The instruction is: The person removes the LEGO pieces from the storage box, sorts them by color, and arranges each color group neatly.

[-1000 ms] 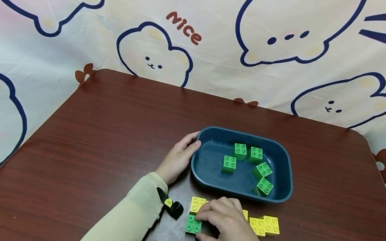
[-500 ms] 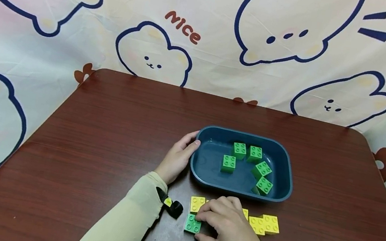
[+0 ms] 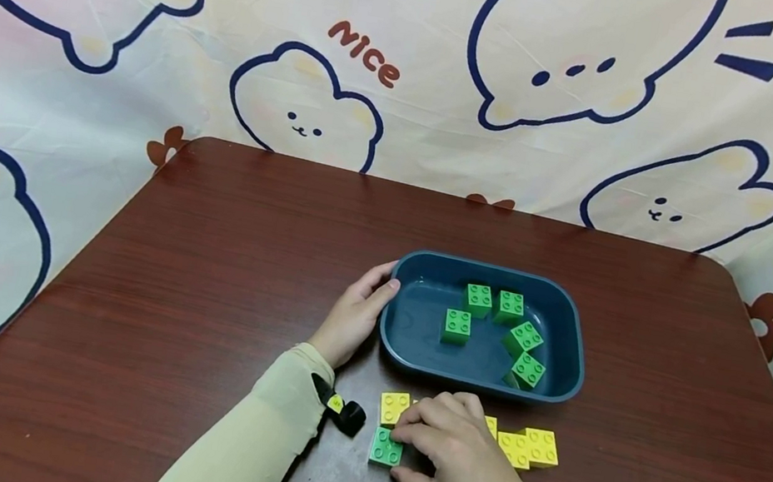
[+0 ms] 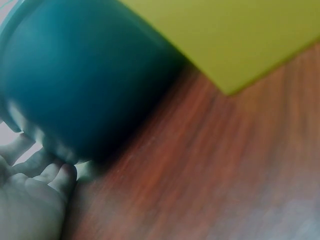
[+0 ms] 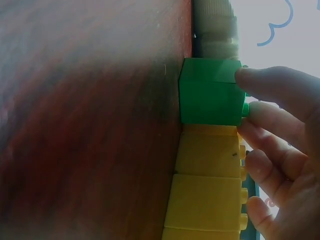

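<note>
Right fingers: the bare right hand (image 3: pixel 472 465) is curled, thumb and forefinger narrowed in a pinch at the upper edge of a green square plastic brick (image 3: pixel 385 447); the other fingers arch above the yellow row and hide part of it from me
Green brick: stands on a dark reddish-brown wood-grain table (image 3: pixel 238 268), studs upward; its far side meets the leftmost yellow brick
Yellow row: studded yellow plastic bricks (image 3: pixel 526 449) laid crosswise, stepped at the right end; exact count hidden by the hand
Left fingers: the bare left hand (image 3: pixel 352 316) grips the left end of a dark blue-green rectangular plastic tray (image 3: pixel 418 330); thumb at the rim, fingers against the outer wall
Tray position: just beyond the yellow row; corners rounded
Tray contents: five loose green plastic bricks (image 3: pixel 522 340), studs upward; two lie turned at an angle toward the right end
Left wrist: black strapped camera (image 3: pixel 347 418) with a yellow mark; pale yellow-green sleeve (image 3: pixel 251 422)
Backdrop: pale fabric sheet (image 3: pixel 419 128) printed with blue-outlined bears and the word "Nice"
</note>
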A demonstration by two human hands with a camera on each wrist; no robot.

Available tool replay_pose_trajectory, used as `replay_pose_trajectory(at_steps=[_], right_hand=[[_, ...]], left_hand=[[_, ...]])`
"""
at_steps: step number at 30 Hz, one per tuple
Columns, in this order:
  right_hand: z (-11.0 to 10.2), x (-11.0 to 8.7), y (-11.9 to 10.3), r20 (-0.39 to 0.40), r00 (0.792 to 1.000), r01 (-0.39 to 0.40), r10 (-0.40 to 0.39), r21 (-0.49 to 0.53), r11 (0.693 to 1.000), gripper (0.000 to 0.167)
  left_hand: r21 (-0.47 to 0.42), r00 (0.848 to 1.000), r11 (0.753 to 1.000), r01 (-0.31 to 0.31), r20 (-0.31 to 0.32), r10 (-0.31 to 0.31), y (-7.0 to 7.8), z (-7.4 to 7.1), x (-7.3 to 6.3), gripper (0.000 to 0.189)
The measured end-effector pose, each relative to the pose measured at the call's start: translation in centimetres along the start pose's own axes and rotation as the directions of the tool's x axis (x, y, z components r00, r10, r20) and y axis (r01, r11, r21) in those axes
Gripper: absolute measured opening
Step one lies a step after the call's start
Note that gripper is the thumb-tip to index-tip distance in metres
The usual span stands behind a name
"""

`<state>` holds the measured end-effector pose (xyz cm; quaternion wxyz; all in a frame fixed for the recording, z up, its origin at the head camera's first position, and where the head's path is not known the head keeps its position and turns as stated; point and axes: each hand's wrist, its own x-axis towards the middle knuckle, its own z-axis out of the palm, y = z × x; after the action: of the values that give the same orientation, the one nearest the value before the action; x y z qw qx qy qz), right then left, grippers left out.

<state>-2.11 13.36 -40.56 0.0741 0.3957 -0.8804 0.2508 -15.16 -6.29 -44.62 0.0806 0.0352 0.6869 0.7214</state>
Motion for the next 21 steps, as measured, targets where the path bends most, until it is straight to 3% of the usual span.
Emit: replay_pose_trajectory(at_steps=[11,17,21], right_hand=[[-0.4,-0.1,0.0,-0.011,1.0,0.01,-0.01,0.022,1.0,0.028],[-2.1,0.2,0.4,-0.069,0.998,0.003,0.004,0.087,0.996,0.031],[-3.4,0.5,0.8,-0.066,0.997,-0.042,0.049,0.106,0.994,0.035]], left_hand=[[0.013,1.0,1.0,0.002,0.0,-0.002,-0.2,0.0,0.1,0.041],[0.023,1.0,1.0,0.001,0.002,-0.001,-0.3,0.0,0.1,0.042],[0.016,1.0,1.0,-0.003,-0.002,0.003,-0.2,-0.1,0.0,0.041]])
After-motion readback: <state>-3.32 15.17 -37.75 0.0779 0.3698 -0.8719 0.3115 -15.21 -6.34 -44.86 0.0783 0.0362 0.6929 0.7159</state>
